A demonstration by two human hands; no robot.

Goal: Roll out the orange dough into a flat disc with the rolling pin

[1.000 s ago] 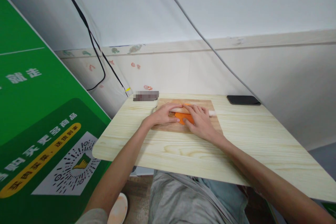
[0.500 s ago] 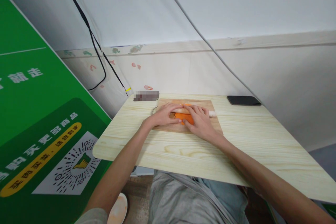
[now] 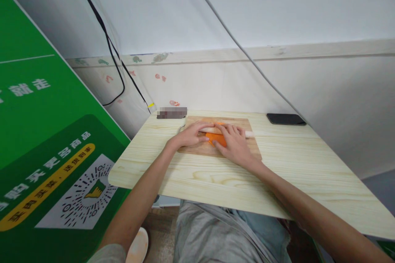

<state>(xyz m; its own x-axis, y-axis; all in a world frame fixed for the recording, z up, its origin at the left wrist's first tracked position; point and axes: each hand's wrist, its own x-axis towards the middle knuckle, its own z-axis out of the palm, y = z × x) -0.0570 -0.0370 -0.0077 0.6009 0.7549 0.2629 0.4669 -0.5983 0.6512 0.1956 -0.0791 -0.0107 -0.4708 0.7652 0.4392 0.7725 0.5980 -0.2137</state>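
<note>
A flat orange sheet of dough or clay (image 3: 216,139) lies on a wooden cutting board (image 3: 197,151) near the table's back edge. Across it rests a pale wooden rolling pin (image 3: 210,130), its right end sticking out past my fingers. My left hand (image 3: 189,134) is curved over the pin's left part, the thumb near the sheet's left edge. Over the right part, my right hand (image 3: 235,143) presses with its fingers across the pin and its thumb by the sheet. Both hands cover much of the pin, and part of the orange sheet is hidden.
A black phone (image 3: 286,119) lies at the table's back right. At the back left sits a dark pixelated object (image 3: 172,113). A grey cable (image 3: 228,31) runs down the wall behind. To the left stands a green printed banner (image 3: 101,135), with black cables (image 3: 106,35) above.
My left thumb has shifted slightly left, away from my right thumb. More of the orange sheet's near side shows between my hands. Both hands stay on the rolling pin.
</note>
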